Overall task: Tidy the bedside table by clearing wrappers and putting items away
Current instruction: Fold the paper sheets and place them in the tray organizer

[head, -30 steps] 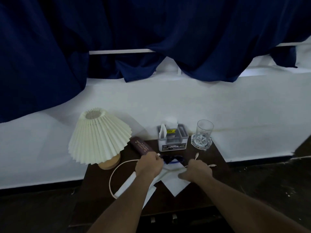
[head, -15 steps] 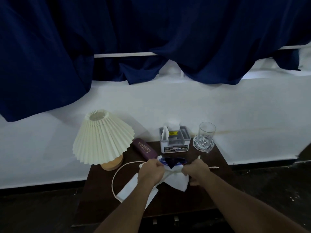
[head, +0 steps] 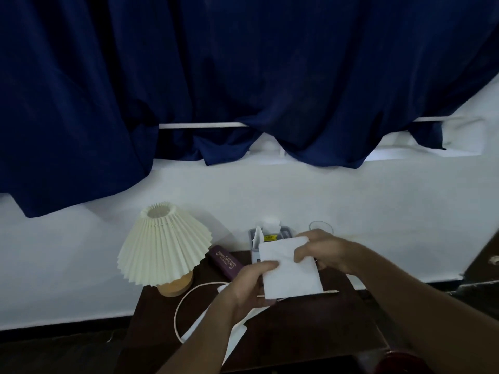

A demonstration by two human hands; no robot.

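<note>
Dark table (head: 310, 327), lower centre: left hand (head: 248, 290) and right hand (head: 324, 251) each pinch opposite edges of white tissue (head: 291, 276), held above table. Judgement: align edges squarely, grip lightly to avoid tearing.
</note>
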